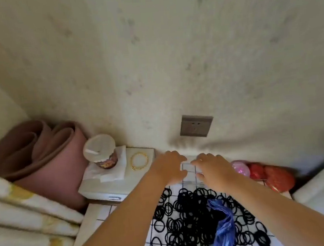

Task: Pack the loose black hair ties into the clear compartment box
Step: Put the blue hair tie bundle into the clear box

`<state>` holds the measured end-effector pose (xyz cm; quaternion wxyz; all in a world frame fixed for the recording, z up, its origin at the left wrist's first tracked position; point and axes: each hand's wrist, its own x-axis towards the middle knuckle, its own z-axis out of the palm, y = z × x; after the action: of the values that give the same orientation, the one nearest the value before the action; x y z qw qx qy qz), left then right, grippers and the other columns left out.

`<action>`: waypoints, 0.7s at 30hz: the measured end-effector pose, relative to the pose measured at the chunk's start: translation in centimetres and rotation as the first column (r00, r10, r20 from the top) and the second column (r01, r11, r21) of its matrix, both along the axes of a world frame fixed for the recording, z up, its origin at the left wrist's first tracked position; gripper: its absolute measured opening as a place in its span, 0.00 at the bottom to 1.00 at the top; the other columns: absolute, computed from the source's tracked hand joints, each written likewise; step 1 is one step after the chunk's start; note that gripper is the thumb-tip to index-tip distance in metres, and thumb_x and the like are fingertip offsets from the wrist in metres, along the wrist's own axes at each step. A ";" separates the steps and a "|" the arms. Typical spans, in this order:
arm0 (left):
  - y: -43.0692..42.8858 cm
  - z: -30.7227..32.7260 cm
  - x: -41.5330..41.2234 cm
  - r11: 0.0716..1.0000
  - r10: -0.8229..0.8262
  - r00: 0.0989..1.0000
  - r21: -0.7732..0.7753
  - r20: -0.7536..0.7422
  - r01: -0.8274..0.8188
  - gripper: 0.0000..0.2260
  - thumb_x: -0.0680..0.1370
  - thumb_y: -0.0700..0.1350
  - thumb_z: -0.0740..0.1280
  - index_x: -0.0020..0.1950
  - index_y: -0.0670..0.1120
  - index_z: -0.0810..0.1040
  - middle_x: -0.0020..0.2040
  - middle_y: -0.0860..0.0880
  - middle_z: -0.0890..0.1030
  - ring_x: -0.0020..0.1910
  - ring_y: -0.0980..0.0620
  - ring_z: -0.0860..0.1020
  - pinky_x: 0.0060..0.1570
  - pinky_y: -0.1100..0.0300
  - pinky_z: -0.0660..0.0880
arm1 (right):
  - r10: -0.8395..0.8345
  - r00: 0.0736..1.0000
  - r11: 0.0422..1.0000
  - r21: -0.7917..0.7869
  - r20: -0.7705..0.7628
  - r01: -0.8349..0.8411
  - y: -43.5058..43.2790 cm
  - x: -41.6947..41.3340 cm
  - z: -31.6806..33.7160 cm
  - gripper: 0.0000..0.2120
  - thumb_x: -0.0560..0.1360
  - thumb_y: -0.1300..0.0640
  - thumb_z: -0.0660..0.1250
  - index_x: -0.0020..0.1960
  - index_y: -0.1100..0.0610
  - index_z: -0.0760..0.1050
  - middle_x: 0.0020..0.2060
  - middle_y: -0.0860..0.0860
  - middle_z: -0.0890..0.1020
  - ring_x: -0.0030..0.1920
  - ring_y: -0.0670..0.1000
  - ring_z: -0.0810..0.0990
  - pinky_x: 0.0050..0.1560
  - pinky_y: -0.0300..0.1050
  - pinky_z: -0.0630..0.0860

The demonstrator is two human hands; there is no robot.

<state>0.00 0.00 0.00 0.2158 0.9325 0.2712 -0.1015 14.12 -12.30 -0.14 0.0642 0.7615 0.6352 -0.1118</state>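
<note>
Hair ties: the loose black hair ties (197, 218) lie in a thick heap over the near and middle part of the table (106, 212), which is white with a dark grid; a few singles have strayed toward its left edge. Spread flat like this, they are easy to pick out a few at a time.
Compartment box: the clear compartment box (189, 168) sits at the far edge of the table, just beyond the heap and close to the wall, so each tie has only a short trip.
Left hand: the left hand (170, 166) has its fingers curled over the left end of the box, apparently gripping it to steady or square it.
Right hand: the right hand (214, 167) lies over the right end, fingers bent down onto the box; I cannot tell whether it is pinching a lid or only pressing.
Step in hand: probably readying or opening the box; no tie is visibly inside, though blur hides much.
Blue bag: a crumpled blue plastic bag (224, 227) lies on top of the heap, likely the ties' wrapper.
Bystanders: gold bangles (139, 161) and a lidded jar (101, 150) rest on a low white cabinet (108, 188) to the left, clear of the work.
</note>
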 end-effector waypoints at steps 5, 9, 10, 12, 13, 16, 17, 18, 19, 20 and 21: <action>0.8 -6.9 0.9 0.981 -0.094 0.996 0.172 -0.003 0.093 0.32 0.75 0.59 0.64 0.77 0.54 0.61 0.77 0.51 0.62 0.75 0.49 0.58 0.72 0.50 0.59 | 0.010 0.992 1.000 0.013 0.126 -0.012 0.3 0.7 -6.3 0.31 0.76 0.39 0.60 0.75 0.50 0.63 0.73 0.56 0.66 0.71 0.59 0.68 0.66 0.58 0.69; 1.4 -9.4 0.9 0.937 -0.157 0.983 0.328 0.097 0.118 0.37 0.72 0.66 0.65 0.77 0.56 0.58 0.75 0.50 0.61 0.74 0.47 0.56 0.71 0.50 0.57 | 0.032 0.990 0.980 0.189 0.137 -0.058 0.2 1.0 -9.0 0.34 0.67 0.33 0.59 0.65 0.53 0.74 0.59 0.56 0.76 0.57 0.59 0.77 0.51 0.56 0.76; 1.9 -9.8 1.0 0.932 -0.172 0.980 0.339 0.104 0.127 0.38 0.71 0.67 0.65 0.77 0.56 0.58 0.75 0.50 0.61 0.74 0.47 0.56 0.71 0.50 0.57 | 0.043 0.988 0.970 0.231 0.149 -0.077 0.2 1.2 -9.4 0.34 0.66 0.34 0.61 0.64 0.54 0.74 0.58 0.55 0.76 0.55 0.58 0.77 0.49 0.55 0.76; 2.2 -10.4 1.0 0.917 -0.208 0.972 0.367 0.109 0.155 0.41 0.68 0.68 0.67 0.76 0.57 0.57 0.73 0.51 0.61 0.74 0.47 0.56 0.71 0.49 0.57 | 0.077 0.981 0.949 0.287 0.181 -0.127 0.2 1.5 -10.2 0.33 0.65 0.35 0.65 0.63 0.54 0.75 0.57 0.54 0.76 0.54 0.56 0.76 0.47 0.54 0.75; 2.3 -10.6 1.0 0.907 -0.223 0.968 0.389 0.112 0.163 0.41 0.67 0.68 0.67 0.76 0.57 0.57 0.72 0.51 0.62 0.73 0.47 0.56 0.72 0.49 0.57 | 0.092 0.975 0.942 0.299 0.201 -0.151 0.2 1.6 -10.5 0.33 0.65 0.36 0.65 0.63 0.54 0.75 0.57 0.53 0.75 0.54 0.55 0.75 0.47 0.53 0.75; 2.4 -11.0 1.2 0.884 -0.247 0.958 0.439 0.149 0.159 0.41 0.65 0.67 0.69 0.75 0.55 0.60 0.71 0.50 0.62 0.73 0.46 0.56 0.72 0.47 0.60 | 0.132 0.951 0.940 0.270 0.279 -0.209 0.0 1.4 -10.2 0.33 0.67 0.38 0.65 0.67 0.54 0.72 0.59 0.52 0.74 0.57 0.53 0.74 0.45 0.48 0.77; 2.3 -11.1 1.3 0.877 -0.252 0.955 0.453 0.153 0.159 0.41 0.65 0.67 0.69 0.74 0.55 0.61 0.70 0.50 0.63 0.73 0.47 0.57 0.71 0.47 0.61 | 0.145 0.942 0.944 0.243 0.302 -0.224 0.0 1.3 -10.0 0.32 0.69 0.39 0.64 0.68 0.54 0.71 0.60 0.51 0.73 0.58 0.53 0.73 0.43 0.46 0.76; 2.2 -11.1 1.3 0.873 -0.258 0.953 0.462 0.158 0.159 0.41 0.65 0.66 0.70 0.74 0.54 0.62 0.69 0.50 0.64 0.72 0.47 0.57 0.71 0.48 0.62 | 0.157 0.936 0.950 0.210 0.314 -0.230 0.0 1.2 -9.8 0.31 0.71 0.39 0.63 0.69 0.54 0.70 0.60 0.51 0.73 0.58 0.52 0.73 0.41 0.44 0.75; 2.0 -11.2 1.4 0.869 -0.260 0.953 0.468 0.159 0.159 0.40 0.65 0.65 0.70 0.73 0.53 0.62 0.68 0.51 0.64 0.72 0.47 0.58 0.69 0.49 0.63 | 0.172 0.929 0.950 0.194 0.326 -0.244 -0.1 1.2 -9.7 0.30 0.72 0.40 0.62 0.70 0.54 0.69 0.59 0.51 0.73 0.58 0.52 0.73 0.41 0.44 0.73; 1.8 -11.2 1.3 0.869 -0.260 0.952 0.469 0.161 0.158 0.40 0.65 0.65 0.71 0.73 0.53 0.63 0.67 0.51 0.65 0.71 0.48 0.59 0.68 0.50 0.64 | 0.189 0.921 0.946 0.190 0.341 -0.265 -0.2 1.1 -9.6 0.29 0.73 0.40 0.62 0.70 0.54 0.69 0.59 0.51 0.73 0.57 0.52 0.73 0.41 0.44 0.72; 1.5 -11.2 1.2 0.871 -0.254 0.953 0.467 0.162 0.153 0.40 0.65 0.64 0.71 0.74 0.53 0.63 0.66 0.51 0.66 0.69 0.48 0.61 0.67 0.51 0.65 | 0.198 0.915 0.943 0.187 0.353 -0.276 -0.4 1.0 -9.5 0.29 0.74 0.41 0.61 0.70 0.55 0.69 0.58 0.51 0.74 0.56 0.52 0.74 0.41 0.44 0.72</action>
<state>1.22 1.49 -11.21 0.0112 0.9858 0.1616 0.0447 15.14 -12.69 -9.67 0.0928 0.6883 0.7124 0.1007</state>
